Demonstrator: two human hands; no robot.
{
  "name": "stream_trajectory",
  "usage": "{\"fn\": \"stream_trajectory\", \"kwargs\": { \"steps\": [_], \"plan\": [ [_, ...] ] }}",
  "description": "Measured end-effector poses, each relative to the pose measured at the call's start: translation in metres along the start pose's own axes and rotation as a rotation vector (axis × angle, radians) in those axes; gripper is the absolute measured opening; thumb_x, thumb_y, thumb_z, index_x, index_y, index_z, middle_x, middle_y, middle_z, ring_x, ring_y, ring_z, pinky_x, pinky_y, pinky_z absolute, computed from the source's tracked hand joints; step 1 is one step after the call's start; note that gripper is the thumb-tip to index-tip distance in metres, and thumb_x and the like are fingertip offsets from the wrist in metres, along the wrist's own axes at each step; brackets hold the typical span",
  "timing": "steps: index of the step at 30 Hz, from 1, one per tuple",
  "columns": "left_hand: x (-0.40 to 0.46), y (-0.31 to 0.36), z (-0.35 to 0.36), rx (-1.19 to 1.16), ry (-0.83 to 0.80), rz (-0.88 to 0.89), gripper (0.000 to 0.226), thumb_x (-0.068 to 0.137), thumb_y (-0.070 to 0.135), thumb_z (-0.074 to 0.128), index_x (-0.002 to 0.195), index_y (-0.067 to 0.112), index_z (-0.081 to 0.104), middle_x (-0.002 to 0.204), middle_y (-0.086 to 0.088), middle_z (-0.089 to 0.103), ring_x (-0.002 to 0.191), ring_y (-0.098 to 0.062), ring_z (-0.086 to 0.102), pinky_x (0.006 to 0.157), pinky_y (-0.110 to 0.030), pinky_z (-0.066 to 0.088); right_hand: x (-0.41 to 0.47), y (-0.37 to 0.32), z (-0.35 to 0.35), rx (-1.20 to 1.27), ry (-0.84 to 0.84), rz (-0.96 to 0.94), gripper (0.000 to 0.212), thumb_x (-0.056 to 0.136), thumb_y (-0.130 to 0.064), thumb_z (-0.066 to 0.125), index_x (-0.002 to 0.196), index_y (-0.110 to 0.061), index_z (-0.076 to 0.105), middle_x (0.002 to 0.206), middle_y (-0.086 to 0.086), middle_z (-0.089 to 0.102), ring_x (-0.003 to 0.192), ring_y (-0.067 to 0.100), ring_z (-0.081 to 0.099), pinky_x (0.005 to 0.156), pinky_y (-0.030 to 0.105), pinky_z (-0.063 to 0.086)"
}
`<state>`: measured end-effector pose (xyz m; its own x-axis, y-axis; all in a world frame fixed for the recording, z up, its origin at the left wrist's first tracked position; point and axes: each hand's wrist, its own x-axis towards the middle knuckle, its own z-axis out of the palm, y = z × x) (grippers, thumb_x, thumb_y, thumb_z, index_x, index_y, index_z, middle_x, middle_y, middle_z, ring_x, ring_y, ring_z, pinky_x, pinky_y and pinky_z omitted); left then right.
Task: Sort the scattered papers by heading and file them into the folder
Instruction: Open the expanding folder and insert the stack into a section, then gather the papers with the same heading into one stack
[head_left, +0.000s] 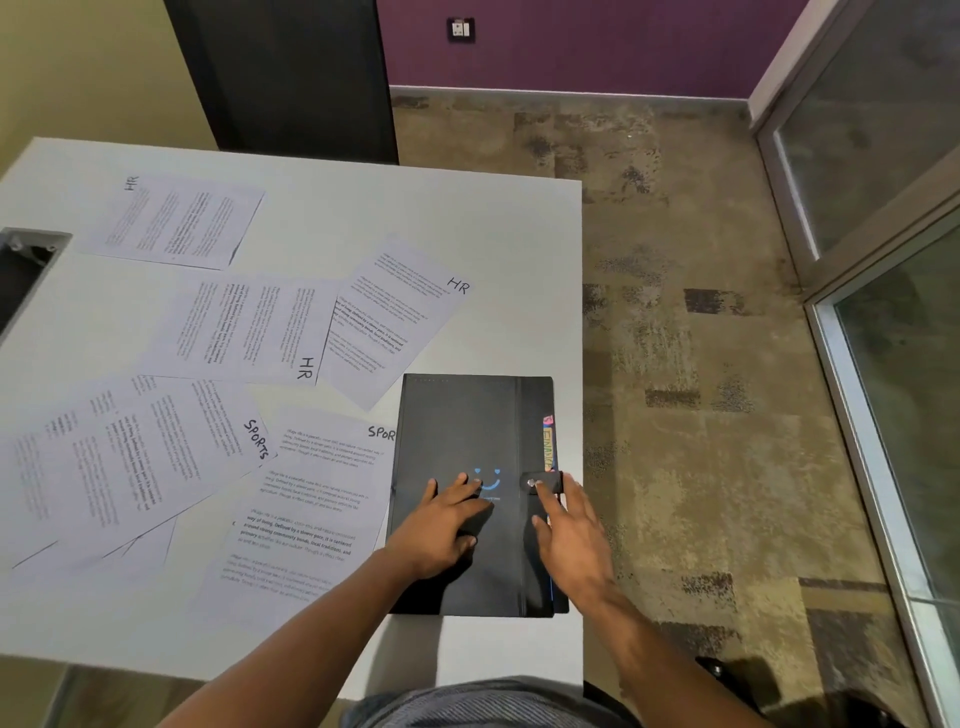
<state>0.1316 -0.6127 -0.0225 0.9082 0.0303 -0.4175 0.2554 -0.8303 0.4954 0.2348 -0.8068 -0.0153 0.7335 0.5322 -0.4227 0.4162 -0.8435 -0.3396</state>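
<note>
the black folder (467, 441) lies shut at the right edge of the white table (493, 228), its long axis running away from the person, spine to the left and the opening edge to the right, where a snap strap (541, 481) wraps over from the side. the left hand (441, 530) rests flat and spread on the cover, gripping nothing, just pinning it down. the right hand (569, 530) is also loose and holds nothing, its forefinger touching the metal stud of the strap (the thumb side sits just off the folder's right edge). so the clasp lies directly under the right hand, which is the nearer one for it, and the cover would swing leftward once freed, i judge. the papers are still scattered to the left: three headed hr, one far back (176, 221), one mid-table (244, 330), one tilted beside the folder (389, 317), and sports sheets nearer, a fanned pile (130, 457) and one (306, 509) tucked partly under the folder's left edge
</note>
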Motion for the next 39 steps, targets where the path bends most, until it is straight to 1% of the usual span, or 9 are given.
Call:
{"fn": "stream_trajectory", "kwargs": {
  "steps": [4, 8, 14, 18, 22, 26, 30, 34, 39],
  "plan": [
    [-0.023, -0.008, -0.003, -0.163, 0.261, -0.038, 0.048, 0.091, 0.016, 0.061, 0.138, 0.015, 0.052, 0.151, -0.006, 0.039, 0.145, -0.027, 0.028, 0.119, -0.039, 0.022, -0.010, -0.006, 0.006, -0.055, 0.108, -0.012, 0.052, 0.099, -0.038, 0.050, 0.148, -0.024, 0.043, 0.160, 0.008, 0.030, 0.149, 0.026, 0.025, 0.117, 0.042, 0.030],
    [-0.061, -0.028, -0.004, -0.216, 0.457, -0.224, 0.043, 0.090, 0.017, 0.063, 0.132, 0.013, 0.057, 0.145, -0.007, 0.046, 0.134, -0.026, 0.043, 0.112, -0.028, 0.028, -0.018, -0.024, 0.013, -0.096, 0.201, -0.085, 0.046, 0.093, -0.035, 0.060, 0.135, -0.016, 0.059, 0.147, 0.009, 0.051, 0.139, 0.028, 0.044, 0.110, 0.041, 0.037],
    [-0.124, -0.067, -0.005, -0.289, 0.594, -0.591, 0.046, 0.090, 0.043, 0.050, 0.120, 0.011, 0.064, 0.131, -0.012, 0.058, 0.124, -0.031, 0.051, 0.104, -0.042, 0.039, -0.034, -0.064, 0.031, -0.002, 0.118, -0.195, 0.047, 0.096, -0.030, 0.058, 0.141, -0.016, 0.054, 0.153, 0.005, 0.044, 0.145, 0.023, 0.035, 0.115, 0.034, 0.027],
    [-0.164, -0.101, -0.010, -0.244, 0.592, -0.802, 0.049, 0.088, 0.047, 0.056, 0.121, 0.012, 0.063, 0.132, -0.013, 0.059, 0.126, -0.031, 0.050, 0.101, -0.048, 0.042, -0.045, -0.104, 0.044, 0.062, 0.023, -0.267, 0.050, 0.102, -0.031, 0.047, 0.150, -0.023, 0.038, 0.162, -0.004, 0.026, 0.151, 0.013, 0.018, 0.115, 0.020, 0.008],
    [-0.194, -0.115, -0.021, -0.227, 0.613, -0.943, 0.044, 0.088, 0.040, 0.066, 0.120, 0.010, 0.062, 0.128, -0.011, 0.058, 0.124, -0.029, 0.048, 0.098, -0.052, 0.039, -0.053, -0.145, 0.067, 0.081, -0.052, -0.313, 0.052, 0.103, -0.030, 0.043, 0.153, -0.023, 0.031, 0.162, -0.009, 0.014, 0.152, 0.012, 0.012, 0.114, 0.016, 0.003],
    [-0.206, -0.131, -0.021, -0.255, 0.542, -0.931, 0.052, 0.085, 0.047, 0.067, 0.119, 0.010, 0.056, 0.122, -0.010, 0.054, 0.118, -0.027, 0.050, 0.090, -0.043, 0.047, -0.062, -0.177, 0.092, 0.024, -0.128, -0.318, 0.056, 0.104, -0.032, 0.040, 0.156, -0.023, 0.023, 0.165, -0.003, 0.010, 0.152, 0.013, 0.009, 0.114, 0.018, -0.005],
    [-0.206, -0.146, -0.014, -0.255, 0.453, -0.968, 0.057, 0.083, 0.050, 0.068, 0.122, 0.014, 0.047, 0.123, -0.006, 0.049, 0.115, -0.026, 0.047, 0.086, -0.041, 0.049, -0.071, -0.198, 0.112, -0.194, -0.173, -0.329, 0.060, 0.103, -0.037, 0.037, 0.157, -0.021, 0.016, 0.166, 0.003, 0.007, 0.153, 0.018, 0.003, 0.102, 0.029, -0.037],
    [-0.200, -0.153, -0.015, -0.286, 0.428, -0.926, 0.063, 0.082, 0.040, 0.072, 0.128, 0.013, 0.039, 0.124, -0.012, 0.046, 0.114, -0.031, 0.045, 0.086, -0.040, 0.049, -0.074, -0.210, 0.115, -0.295, -0.219, -0.287, 0.060, 0.103, -0.037, 0.037, 0.157, -0.021, 0.015, 0.166, 0.006, 0.006, 0.153, 0.021, 0.002, 0.113, 0.045, -0.022],
    [-0.194, -0.162, -0.025, -0.387, 0.399, -0.901, 0.053, 0.082, 0.025, 0.070, 0.121, 0.015, 0.035, 0.107, -0.010, 0.052, 0.096, -0.028, 0.055, 0.072, -0.037, 0.050, -0.069, -0.212, 0.108, -0.209, -0.275, -0.258, 0.060, 0.102, -0.041, 0.038, 0.156, -0.023, 0.021, 0.166, 0.003, 0.009, 0.153, 0.018, 0.003, 0.116, 0.042, -0.016]
  ]
}}
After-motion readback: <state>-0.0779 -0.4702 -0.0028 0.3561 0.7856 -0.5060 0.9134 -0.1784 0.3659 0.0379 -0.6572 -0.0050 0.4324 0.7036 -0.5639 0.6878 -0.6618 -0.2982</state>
